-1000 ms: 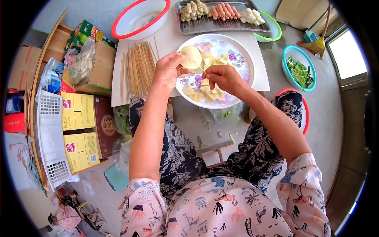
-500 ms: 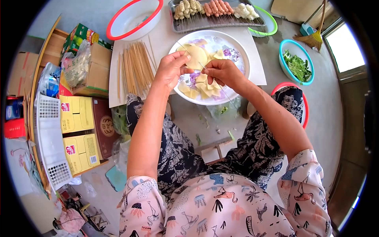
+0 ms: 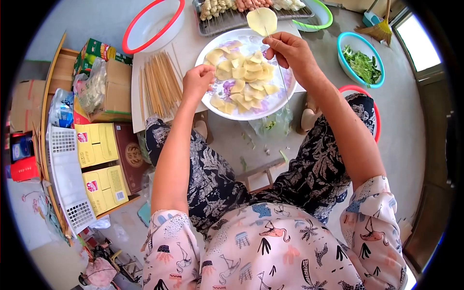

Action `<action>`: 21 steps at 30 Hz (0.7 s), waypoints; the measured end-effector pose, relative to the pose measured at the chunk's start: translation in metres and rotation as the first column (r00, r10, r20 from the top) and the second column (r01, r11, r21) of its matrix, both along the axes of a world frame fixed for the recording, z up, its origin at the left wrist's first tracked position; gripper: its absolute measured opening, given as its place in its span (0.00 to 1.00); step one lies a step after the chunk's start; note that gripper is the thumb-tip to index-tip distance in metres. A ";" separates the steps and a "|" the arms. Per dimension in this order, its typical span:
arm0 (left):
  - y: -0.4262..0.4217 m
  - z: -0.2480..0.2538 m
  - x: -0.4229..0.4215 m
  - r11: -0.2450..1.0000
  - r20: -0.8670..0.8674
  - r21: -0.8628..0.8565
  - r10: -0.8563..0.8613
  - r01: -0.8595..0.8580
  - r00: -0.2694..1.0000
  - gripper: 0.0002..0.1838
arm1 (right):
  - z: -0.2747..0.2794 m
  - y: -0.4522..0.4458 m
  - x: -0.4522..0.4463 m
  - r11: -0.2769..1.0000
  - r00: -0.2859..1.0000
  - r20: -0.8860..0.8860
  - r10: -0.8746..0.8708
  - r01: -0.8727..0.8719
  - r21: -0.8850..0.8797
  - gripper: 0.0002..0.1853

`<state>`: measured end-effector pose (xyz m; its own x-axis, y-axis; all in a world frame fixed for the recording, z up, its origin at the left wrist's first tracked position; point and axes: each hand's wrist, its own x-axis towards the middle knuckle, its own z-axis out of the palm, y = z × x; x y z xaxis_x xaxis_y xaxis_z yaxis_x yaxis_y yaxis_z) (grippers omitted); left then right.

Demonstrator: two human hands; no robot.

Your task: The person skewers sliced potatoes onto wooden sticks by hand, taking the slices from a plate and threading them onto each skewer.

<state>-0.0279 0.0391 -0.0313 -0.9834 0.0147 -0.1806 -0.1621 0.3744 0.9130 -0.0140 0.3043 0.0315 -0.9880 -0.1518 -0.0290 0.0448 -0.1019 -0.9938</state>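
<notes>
My right hand (image 3: 292,52) pinches a thin skewer (image 3: 281,73) above the right part of the plate. One round, pale yellow slice (image 3: 262,21), which looks like potato, is threaded near the skewer's upper end. Over the plate's left rim is my left hand (image 3: 197,83), its fingers curled together; whether anything is between them is hidden. Several more pale slices (image 3: 252,72) lie piled on the large white plate (image 3: 285,87), which has a purple flower pattern.
Loose wooden skewers (image 3: 162,84) lie left of the plate. Behind it, a metal tray (image 3: 208,30) holds loaded skewers. A red-rimmed basin (image 3: 129,36) stands at back left. On the floor at right is a blue-rimmed basin (image 3: 340,54) with greens. Yellow boxes (image 3: 96,145) stand at left.
My right hand has moved up and away with the skewer and its slice. My left hand has come off the slice and moved left and down to the plate's rim.
</notes>
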 end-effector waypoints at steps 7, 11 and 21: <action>-0.021 -0.037 -0.019 0.880 -0.117 -0.476 -0.080 0.015 0.990 0.08 | 0.009 0.018 0.009 0.997 0.998 -0.054 -0.042 0.039 -0.060 0.10; -0.011 -0.044 -0.027 0.841 -0.138 -0.542 -0.093 0.003 0.986 0.08 | 0.012 0.026 0.016 0.997 0.997 -0.057 -0.048 0.045 -0.057 0.11; 0.033 -0.065 -0.042 0.618 -0.029 -0.786 -0.077 0.025 0.997 0.23 | 0.008 0.033 0.017 0.998 0.997 -0.053 -0.052 0.050 -0.030 0.10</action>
<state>-0.0701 0.0723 -0.0964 -0.9939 -0.0569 -0.0944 -0.0809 0.9582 0.2745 0.0030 0.3372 0.0390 -0.9945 -0.1013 0.0280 -0.0145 -0.1310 -0.9913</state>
